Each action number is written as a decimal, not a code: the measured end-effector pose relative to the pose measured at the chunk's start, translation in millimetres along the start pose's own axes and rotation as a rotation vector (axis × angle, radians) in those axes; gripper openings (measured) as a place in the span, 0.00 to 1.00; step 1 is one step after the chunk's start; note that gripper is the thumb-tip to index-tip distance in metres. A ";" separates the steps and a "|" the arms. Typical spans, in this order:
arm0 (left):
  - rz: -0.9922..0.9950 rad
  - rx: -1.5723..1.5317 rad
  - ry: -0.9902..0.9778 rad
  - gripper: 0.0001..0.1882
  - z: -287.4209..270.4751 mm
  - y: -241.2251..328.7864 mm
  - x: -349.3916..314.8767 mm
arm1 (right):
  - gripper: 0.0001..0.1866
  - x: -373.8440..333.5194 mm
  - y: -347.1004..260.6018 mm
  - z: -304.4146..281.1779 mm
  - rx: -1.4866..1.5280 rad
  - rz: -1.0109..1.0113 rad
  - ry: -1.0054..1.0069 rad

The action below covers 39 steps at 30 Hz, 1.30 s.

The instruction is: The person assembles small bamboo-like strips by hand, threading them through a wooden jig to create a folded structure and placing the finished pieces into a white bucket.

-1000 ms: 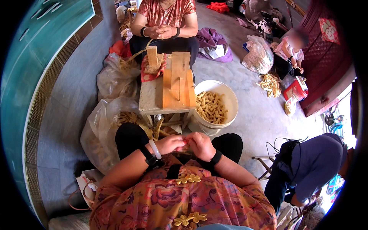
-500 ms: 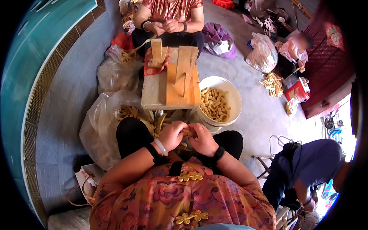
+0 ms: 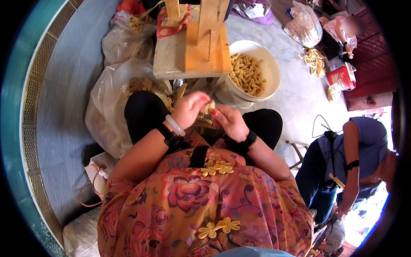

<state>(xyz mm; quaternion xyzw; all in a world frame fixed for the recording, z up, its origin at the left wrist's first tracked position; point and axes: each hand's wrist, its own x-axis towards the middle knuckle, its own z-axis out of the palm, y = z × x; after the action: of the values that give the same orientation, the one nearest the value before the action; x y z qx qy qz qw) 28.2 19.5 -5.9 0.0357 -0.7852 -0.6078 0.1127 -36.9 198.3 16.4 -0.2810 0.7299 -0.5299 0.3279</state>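
Above my lap, a small pale tan knotted strip [image 3: 208,107] sits between my two hands. My left hand [image 3: 188,112], with a pale bangle and a dark band at the wrist, is closed on one side of it. My right hand [image 3: 233,123] pinches the other side between thumb and fingers; a red thumbnail shows. The fingertips are partly hidden. Just ahead to the right stands a white bucket [image 3: 275,70] holding many similar tan knotted pieces [image 3: 246,76]. Loose tan strips [image 3: 174,100] lie beyond my left hand.
A low wooden bench [image 3: 169,64] with upright boards stands directly ahead. Clear plastic bags [image 3: 102,118] of strips line my left side. A co-worker [image 3: 364,150] bends at the right; another person [image 3: 340,34] sits farther off beside a pile of strips [image 3: 314,62].
The view has tilted down, so the bench and bucket sit higher. My hands have moved slightly apart, revealing the knotted strip. The co-worker at the right has shifted posture.
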 end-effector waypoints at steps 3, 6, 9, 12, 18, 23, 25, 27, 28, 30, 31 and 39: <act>0.016 0.088 0.193 0.08 -12.3 -6.8 8.4 | 0.13 -4.5 -2.9 -3.1 0.119 0.047 -0.068; 0.009 0.158 0.161 0.06 -9.1 -3.3 5.0 | 0.09 3.7 2.0 -5.3 -0.379 -0.416 0.272; 0.054 0.165 0.107 0.04 0.4 3.0 -0.5 | 0.08 1.0 -18.7 0.6 -0.381 -0.462 0.156; 0.067 0.103 0.198 0.04 -4.3 5.6 4.3 | 0.11 6.4 -15.6 4.0 -0.439 -0.466 0.088; -0.209 -0.196 -0.089 0.06 -30.2 11.4 8.6 | 0.09 11.0 -22.8 -9.6 -0.345 -0.438 0.186; -0.207 -0.123 -0.239 0.07 -53.6 0.1 24.1 | 0.08 28.5 -23.8 -29.4 -0.371 -0.429 0.234; -0.154 -0.011 -0.158 0.08 -56.1 6.3 36.3 | 0.08 42.5 -26.2 -36.6 -0.417 -0.446 0.250; -0.075 0.028 -0.042 0.08 -55.7 2.3 53.7 | 0.07 65.4 -28.8 -46.0 -0.485 -0.572 0.302; -0.021 0.013 0.038 0.08 -54.8 10.2 64.2 | 0.07 77.0 -33.5 -49.4 -0.469 -0.567 0.333; 0.000 0.019 0.182 0.10 -56.8 21.9 88.5 | 0.07 98.6 -50.3 -53.8 -0.441 -0.558 0.401; 0.060 0.125 0.286 0.10 -57.5 28.5 99.6 | 0.05 111.1 -55.8 -53.3 -0.353 -0.561 0.429; -0.028 0.167 0.329 0.10 -59.2 -4.8 68.0 | 0.05 98.6 -4.3 -83.3 -0.204 -0.192 0.417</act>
<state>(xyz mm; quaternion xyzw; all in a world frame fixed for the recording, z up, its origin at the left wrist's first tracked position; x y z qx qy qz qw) -25.2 -50.9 12.6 0.1549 -0.8034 -0.5279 0.2278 -163.1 171.5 21.3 -0.2651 0.8014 -0.5288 0.0883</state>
